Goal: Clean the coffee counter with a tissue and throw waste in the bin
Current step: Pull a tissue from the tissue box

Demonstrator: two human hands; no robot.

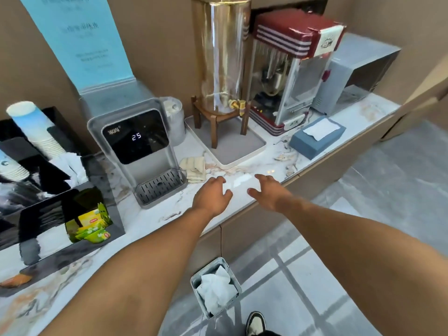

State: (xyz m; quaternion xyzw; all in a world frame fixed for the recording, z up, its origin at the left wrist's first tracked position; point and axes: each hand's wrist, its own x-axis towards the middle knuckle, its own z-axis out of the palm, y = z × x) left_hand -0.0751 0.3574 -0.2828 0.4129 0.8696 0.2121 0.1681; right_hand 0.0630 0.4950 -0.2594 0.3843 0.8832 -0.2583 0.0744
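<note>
Both hands hover over the front edge of the marbled white counter [271,154]. My left hand [213,194] is open, fingers spread, holding nothing, just right of the water dispenser. My right hand [269,190] is also open and empty, a short gap to the right of it. A blue tissue box [315,139] with a white tissue sticking out lies on the counter further right. On the floor below the counter stands a small grey bin [213,284] with crumpled white tissues inside. A folded beige cloth [194,167] lies beside the dispenser, just beyond my left hand.
A grey water dispenser [143,151] reads 25. A glass drink jar on a wooden stand [224,69] sits on a white tray [242,158]. A red popcorn machine [291,76], a microwave [351,78], a black organiser with cups and tea bags [48,190]. My shoe [255,322] is near the bin.
</note>
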